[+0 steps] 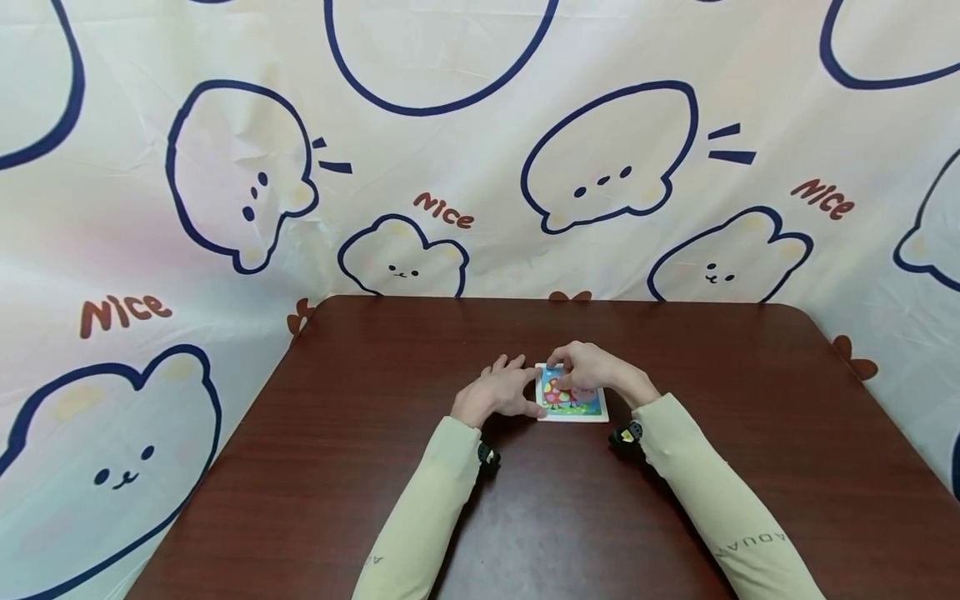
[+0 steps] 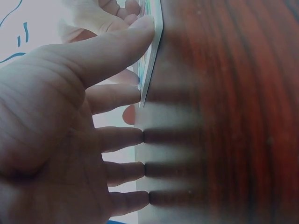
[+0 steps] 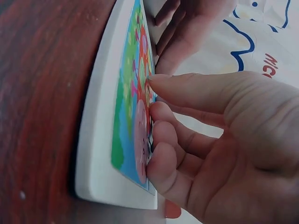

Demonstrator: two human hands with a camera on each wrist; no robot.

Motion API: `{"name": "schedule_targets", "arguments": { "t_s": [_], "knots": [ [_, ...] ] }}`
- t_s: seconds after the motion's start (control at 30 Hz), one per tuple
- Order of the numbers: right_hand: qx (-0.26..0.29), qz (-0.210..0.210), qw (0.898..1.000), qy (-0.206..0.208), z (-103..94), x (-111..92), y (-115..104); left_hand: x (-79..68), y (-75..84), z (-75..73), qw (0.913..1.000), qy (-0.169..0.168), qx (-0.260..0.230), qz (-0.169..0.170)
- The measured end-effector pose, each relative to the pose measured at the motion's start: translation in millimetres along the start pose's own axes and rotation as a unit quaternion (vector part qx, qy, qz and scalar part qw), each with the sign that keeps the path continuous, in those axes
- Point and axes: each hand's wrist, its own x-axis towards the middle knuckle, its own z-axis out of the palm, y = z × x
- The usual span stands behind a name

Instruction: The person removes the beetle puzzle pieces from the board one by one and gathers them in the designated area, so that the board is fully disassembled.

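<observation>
A flat square board (image 1: 604, 416) with a white rim lies on the table, bearing a bright cartoon picture (image 1: 576, 408) of red mushrooms, a pink figure and green grass. At its left edge rests my left hand (image 1: 498, 390); the thumb touches the rim, and in the left wrist view the other fingers stretch straight to the tabletop. Over the picture's upper part is my right hand (image 1: 592, 367). Its fingers (image 3: 163, 161) are bent, with thumb and fingertips against the picture surface. Whether a loose piece lies between them is hidden.
The brown wooden table (image 1: 360, 467) extends around the board on all sides. Behind and beside it hangs a pale cloth (image 1: 495, 167) printed with cartoon bears. Each wrist carries a small black device (image 1: 626, 437).
</observation>
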Motion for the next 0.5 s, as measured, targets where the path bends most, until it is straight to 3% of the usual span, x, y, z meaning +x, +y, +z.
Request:
{"name": "schedule_targets", "arguments": {
  "t_s": [0.5],
  "knots": [
    [-0.001,-0.008,1.000,-0.011,1.6,-0.4,-0.7,1.6,-0.4,1.1,1.0000,0.003,-0.001,0.002]
  ]
}}
